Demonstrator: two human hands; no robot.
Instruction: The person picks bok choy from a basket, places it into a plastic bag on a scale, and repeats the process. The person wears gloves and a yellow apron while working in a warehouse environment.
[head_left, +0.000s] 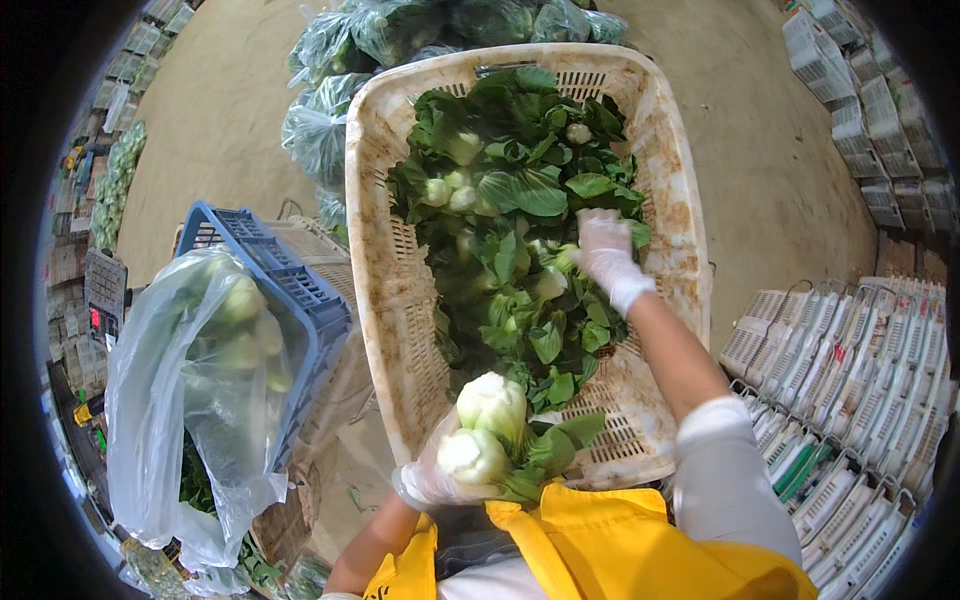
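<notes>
Before me stands a large, dirt-stained white plastic crate (361, 247) with slotted walls, holding many heads of bok choy (525, 191). My left hand (433, 474), in a thin translucent glove, is at the near left corner of the crate. It holds two bok choy heads (491, 412), their pale bases up and their leaves pointing right. Farther in, my gloved right hand (604, 246) reaches over the right side of the pile, beside a pale green stem. Its fingers are curled and partly blurred, so whether it grips a head cannot be made out.
On the left, a clear plastic bag (217, 375) with bok choy inside lines a tilted blue crate (300, 277). A digital scale (103, 289) stands beyond. Filled bags (397, 34) lie behind the white crate. Stacked white crates (840, 337) line the right.
</notes>
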